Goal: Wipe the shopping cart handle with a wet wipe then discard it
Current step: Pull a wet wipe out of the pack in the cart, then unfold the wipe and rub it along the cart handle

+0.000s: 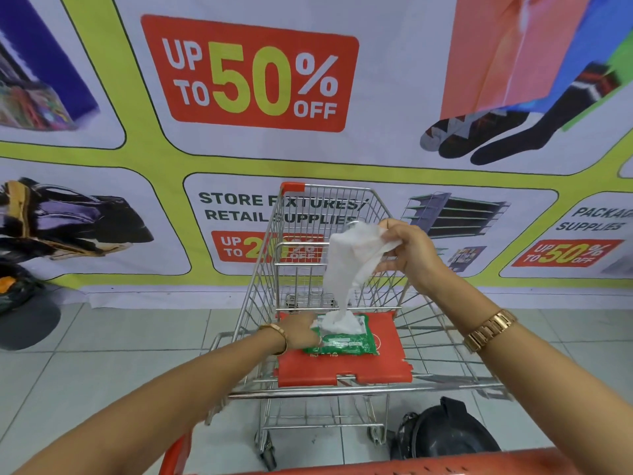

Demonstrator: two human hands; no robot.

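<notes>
A green pack of wet wipes (346,342) lies on the red seat flap (376,368) inside the wire shopping cart (260,275). My left hand (299,332) presses down on the pack's left side. My right hand (409,252) is raised above the cart and pinches the top of a white wet wipe (349,265), which stretches down to the pack's opening. The cart's red handle (411,466) runs along the bottom edge of the view, close to me, with neither hand touching it.
A black lined bin (445,433) stands on the tiled floor under the cart's right side. A large sale banner (253,73) covers the wall just beyond the cart. A dark bag (20,289) sits on the floor at far left.
</notes>
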